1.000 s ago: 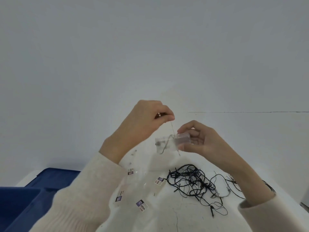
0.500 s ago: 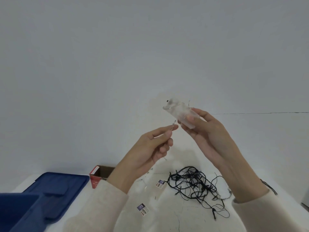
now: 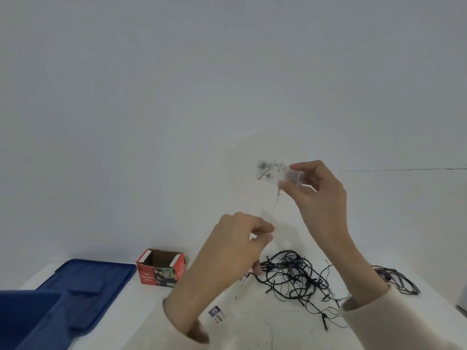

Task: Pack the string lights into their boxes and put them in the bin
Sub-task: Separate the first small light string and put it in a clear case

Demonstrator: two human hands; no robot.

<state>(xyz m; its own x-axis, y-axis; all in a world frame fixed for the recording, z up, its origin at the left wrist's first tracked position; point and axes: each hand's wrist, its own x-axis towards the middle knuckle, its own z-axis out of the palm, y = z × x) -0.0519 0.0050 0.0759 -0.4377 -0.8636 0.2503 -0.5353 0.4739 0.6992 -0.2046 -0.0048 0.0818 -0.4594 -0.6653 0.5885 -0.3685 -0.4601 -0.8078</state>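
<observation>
My right hand (image 3: pixel 319 195) holds a clear battery pack (image 3: pixel 280 173) up in front of the wall. A thin pale wire (image 3: pixel 275 205) hangs from the pack down to my left hand (image 3: pixel 237 246), whose fingers pinch it. On the white table below lies a tangle of black string lights (image 3: pixel 295 276), and a second black tangle (image 3: pixel 396 279) lies at the right. An open red box (image 3: pixel 160 269) stands upright to the left. The blue bin (image 3: pixel 22 322) fills the bottom left corner.
A blue bin lid (image 3: pixel 88 286) lies flat between the bin and the red box. Small printed tags (image 3: pixel 217 315) lie on the table near my left wrist. A pale wall rises right behind the table.
My right hand tilted the clear pack and kept it raised. My left hand dropped lower along the wire. The view swung, which brought the whole red box into sight.
</observation>
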